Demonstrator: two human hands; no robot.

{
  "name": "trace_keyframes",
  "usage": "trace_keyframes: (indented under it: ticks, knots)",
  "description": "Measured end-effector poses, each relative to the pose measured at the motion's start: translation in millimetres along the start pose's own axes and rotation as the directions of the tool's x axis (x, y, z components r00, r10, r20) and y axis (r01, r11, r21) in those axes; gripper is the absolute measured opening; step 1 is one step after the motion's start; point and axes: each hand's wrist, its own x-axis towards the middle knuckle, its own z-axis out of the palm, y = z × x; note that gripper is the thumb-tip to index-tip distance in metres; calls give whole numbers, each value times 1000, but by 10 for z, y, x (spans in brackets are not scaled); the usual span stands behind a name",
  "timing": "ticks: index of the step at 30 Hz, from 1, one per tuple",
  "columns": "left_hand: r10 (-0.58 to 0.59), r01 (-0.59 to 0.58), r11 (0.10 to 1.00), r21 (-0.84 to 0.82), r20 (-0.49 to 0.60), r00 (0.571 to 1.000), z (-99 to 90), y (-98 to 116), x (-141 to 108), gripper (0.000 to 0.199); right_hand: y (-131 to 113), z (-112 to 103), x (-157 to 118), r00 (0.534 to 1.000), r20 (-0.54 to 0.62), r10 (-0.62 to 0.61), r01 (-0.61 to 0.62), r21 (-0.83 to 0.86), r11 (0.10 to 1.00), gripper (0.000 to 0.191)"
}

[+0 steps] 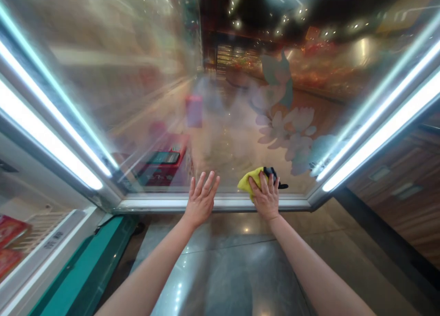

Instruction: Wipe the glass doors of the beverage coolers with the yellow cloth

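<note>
A large glass door pane (227, 146) stands before me, with a pale flower pattern (287, 130) on its right part. Low on the pane, near the bottom frame, my right hand (266, 194) presses a yellow cloth (250, 179) with a dark part (270, 171) at its right side. To the left of it, my left hand (202, 199) is spread with fingers pointing up at the lower edge of the glass and holds nothing. Both forearms reach up from below.
Bright light strips (51, 137) line the door's left and right (378, 137) sides. A metal bottom frame (147, 204) runs below the glass. At the lower left are a teal base (79, 265) and shelf with red packages (12, 231). Grey tiled floor (237, 275) lies below.
</note>
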Motion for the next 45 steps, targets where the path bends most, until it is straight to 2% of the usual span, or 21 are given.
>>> trace_keyframes:
  ticks: [2,4,7,10,13,15,17,19,22,25,27,29,32,36,39,43,45]
  knots:
    - [47,-47,999,-1,-4,999,-6,23,53,87,-33,8,-25,995,53,-81,81,14,997,65]
    - [97,-97,995,-1,-2,995,-31,47,138,86,-13,-17,50,994,66,-85,84,16,996,66]
    - [171,-171,985,5,13,985,-100,70,320,85,104,-60,116,998,1,70,-70,7,998,70]
    - [208,-208,978,11,21,978,-157,93,520,85,148,-29,-26,980,-52,194,-194,9,981,74]
    - [222,-222,975,12,28,975,-155,159,673,87,106,23,-111,991,-20,135,-135,3,991,72]
    - [220,-220,975,10,36,975,-128,235,732,86,134,8,-25,997,7,73,-73,2,997,69]
    - [224,-225,974,7,40,974,-100,324,758,84,238,-42,96,996,0,94,-94,0,996,68]
    - [234,-234,972,4,36,972,-81,407,757,83,353,-86,133,981,-30,194,-194,-1,981,71]
    - [219,-219,976,-3,23,975,-64,497,727,82,376,-82,-29,946,-44,321,-321,4,947,77]
    - [211,-211,977,-17,21,977,-35,553,712,83,256,-41,-169,954,4,300,-300,-6,954,80]
    - [217,-217,976,-24,18,976,-11,594,734,84,241,-41,-116,970,18,243,-243,-19,970,80]
    - [223,-222,974,-32,10,975,2,642,783,84,329,-61,2,977,8,215,-215,-29,976,80]
    - [231,-230,972,-46,5,973,1,713,868,84,522,-68,52,957,-27,289,-290,-28,957,81]
    - [236,-234,970,-67,20,972,40,769,916,86,563,5,-178,905,-40,423,-423,9,906,88]
    - [261,-259,963,-79,23,965,126,806,918,86,585,-15,-170,913,-26,407,-407,16,913,89]
    - [300,-296,950,-103,27,954,223,894,967,82,851,-145,75,916,-70,395,-394,28,919,78]
    - [303,-297,948,-117,34,953,243,947,1011,80,976,-151,67,898,-80,433,-430,59,901,73]
